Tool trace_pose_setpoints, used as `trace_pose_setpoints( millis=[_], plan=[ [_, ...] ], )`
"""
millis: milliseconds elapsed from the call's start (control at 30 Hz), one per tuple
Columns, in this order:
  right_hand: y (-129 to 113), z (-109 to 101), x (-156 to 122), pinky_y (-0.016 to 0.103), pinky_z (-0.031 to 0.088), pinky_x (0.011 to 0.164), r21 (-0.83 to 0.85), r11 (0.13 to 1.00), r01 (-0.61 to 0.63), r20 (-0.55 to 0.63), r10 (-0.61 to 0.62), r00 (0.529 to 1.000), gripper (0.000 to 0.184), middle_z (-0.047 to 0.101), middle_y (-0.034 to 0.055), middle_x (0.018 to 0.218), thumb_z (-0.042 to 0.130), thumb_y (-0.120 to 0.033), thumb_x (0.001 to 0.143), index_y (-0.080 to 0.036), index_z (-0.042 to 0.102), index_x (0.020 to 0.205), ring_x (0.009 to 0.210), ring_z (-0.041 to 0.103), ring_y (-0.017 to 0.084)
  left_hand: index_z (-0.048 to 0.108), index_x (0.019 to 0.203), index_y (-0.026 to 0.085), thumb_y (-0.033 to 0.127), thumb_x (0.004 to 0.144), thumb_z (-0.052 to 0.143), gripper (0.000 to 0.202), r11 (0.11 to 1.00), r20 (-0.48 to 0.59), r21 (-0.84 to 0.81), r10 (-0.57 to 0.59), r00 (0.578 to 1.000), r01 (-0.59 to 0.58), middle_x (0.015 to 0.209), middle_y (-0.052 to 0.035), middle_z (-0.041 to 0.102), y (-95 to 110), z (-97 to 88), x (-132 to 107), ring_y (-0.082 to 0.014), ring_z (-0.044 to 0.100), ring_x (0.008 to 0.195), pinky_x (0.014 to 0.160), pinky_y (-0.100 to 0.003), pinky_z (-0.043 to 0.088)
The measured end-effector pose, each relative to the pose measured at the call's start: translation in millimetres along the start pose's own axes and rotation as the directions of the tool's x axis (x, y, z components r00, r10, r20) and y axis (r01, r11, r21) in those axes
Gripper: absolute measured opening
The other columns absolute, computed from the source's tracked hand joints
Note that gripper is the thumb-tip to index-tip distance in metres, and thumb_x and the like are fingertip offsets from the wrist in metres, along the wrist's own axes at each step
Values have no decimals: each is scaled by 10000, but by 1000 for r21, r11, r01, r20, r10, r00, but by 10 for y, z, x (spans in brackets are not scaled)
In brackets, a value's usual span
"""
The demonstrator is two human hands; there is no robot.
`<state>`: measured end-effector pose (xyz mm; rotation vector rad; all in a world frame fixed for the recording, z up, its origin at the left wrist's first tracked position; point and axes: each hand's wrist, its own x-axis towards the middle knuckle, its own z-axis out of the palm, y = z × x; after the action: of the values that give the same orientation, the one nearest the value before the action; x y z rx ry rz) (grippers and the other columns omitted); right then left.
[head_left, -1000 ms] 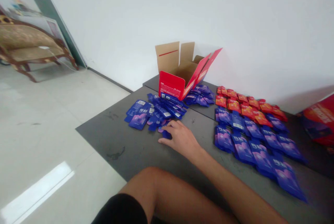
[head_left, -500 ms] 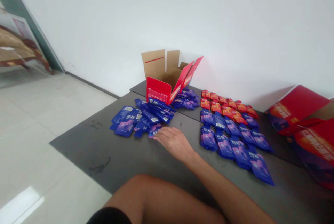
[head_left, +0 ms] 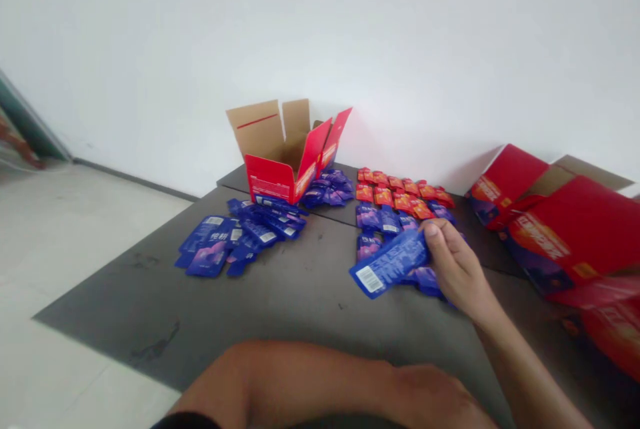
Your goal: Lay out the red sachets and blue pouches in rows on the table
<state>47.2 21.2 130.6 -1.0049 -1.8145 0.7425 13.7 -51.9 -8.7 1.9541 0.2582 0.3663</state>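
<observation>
Open red carton: stands at the back of the desk, flaps raised and splayed, which probably makes its inside easy to reach.
Right hand: right of the open red carton and nearer the person; thumb and fingers pinch one end of the held pouch, likely to leave the printed face flat and uncovered.
Left hand: farther in front of the open red carton, at the bottom of the view, its forearm lying across; I cannot tell how its fingers stand.
Blue rows: right of the open red carton, partly behind the held pouch; they seem lined up to form an orderly block.
Orange-red pouches: right of the open red carton, beyond the blue rows, apparently grouped by colour.
Loose blue pouches: in front of the open red carton and to its left, overlapping at odd angles.
Held pouch: in the air, right of and in front of the open red carton; slim, blue and glossy, tilted, with pale lettering and a white barcode near its lower, free end.
</observation>
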Motion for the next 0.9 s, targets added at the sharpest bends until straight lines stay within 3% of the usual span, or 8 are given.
trace_pose_setpoints(
  millis=[33, 100, 233, 333, 433, 567, 700, 900],
  plan=[
    [86, -196, -53, 240, 428, 445, 63, 995, -79, -11, 80, 997, 432, 509, -52, 660, 514, -674, 1006, -253, 534, 911, 494, 479, 119, 630, 691, 230, 270, 802, 714, 145, 987, -197, -162, -27, 980, -5, 690, 11, 608, -10, 21, -9, -171, 547, 648, 649, -324, 383],
    [277, -547, -164, 240, 390, 373, 141, 965, -219, -4, 222, 975, 466, 487, -76, 613, 561, -724, 955, -261, 514, 924, 413, 434, 112, 560, 693, 205, 372, 915, 524, 281, 956, -305, -293, -72, 950, -22, 649, -4, 539, -40, 49, -49, -156, 505, 615, 636, -312, 365],
    [635, -1047, -356, 227, 390, 368, 72, 937, -341, 24, 341, 940, 502, 483, -82, 597, 608, -731, 923, -233, 538, 911, 398, 439, 97, 522, 893, 191, 602, 990, 206, 527, 832, -390, -554, -227, 892, -31, 566, 29, 426, -142, -3, -78, -128, 392, 460, 511, -270, 328],
    [844, -1224, -472, 215, 384, 398, 32, 936, -350, 116, 344, 932, 499, 508, -69, 630, 593, -706, 947, -207, 576, 925, 432, 438, 84, 517, 1079, 149, 767, 942, 62, 779, 734, -385, -679, -315, 868, -35, 620, -4, 537, -183, -68, -38, -148, 513, 482, 472, -251, 336],
    [996, -1256, -571, 204, 361, 435, 89, 936, -340, 182, 320, 930, 499, 504, -64, 647, 566, -695, 971, -198, 588, 931, 472, 423, 78, 526, 1172, 123, 890, 891, 128, 909, 679, -357, -734, -350, 866, -28, 765, -99, 683, -156, -91, -19, -199, 654, 587, 462, -246, 377],
    [1108, -1233, -662, 216, 404, 510, 155, 944, -291, 233, 251, 939, 531, 503, -51, 675, 572, -714, 958, -187, 608, 910, 535, 447, 90, 591, 1085, 100, 835, 907, 457, 769, 676, -354, -737, -358, 864, -22, 942, -198, 749, -66, -68, -42, -226, 728, 717, 539, -243, 466],
    [1148, -1225, -730, 244, 459, 589, 219, 953, -209, 238, 155, 959, 540, 588, -7, 728, 553, -707, 974, -184, 615, 854, 622, 527, 119, 617, 1087, 97, 742, 933, 575, 664, 689, -336, -725, -351, 874, -2, 898, -170, 757, -23, -76, -66, -184, 715, 687, 565, -224, 473],
    [996, -1074, -847, 272, 523, 642, 495, 847, -194, 368, -2, 930, 500, 653, 21, 776, 593, -653, 980, -182, 631, 818, 708, 662, 154, 566, 1427, 133, 724, 944, 581, 763, 677, -186, -733, -294, 937, 67, 988, -165, 764, -41, -167, -101, -159, 697, 655, 581, -231, 483]
  ],
)
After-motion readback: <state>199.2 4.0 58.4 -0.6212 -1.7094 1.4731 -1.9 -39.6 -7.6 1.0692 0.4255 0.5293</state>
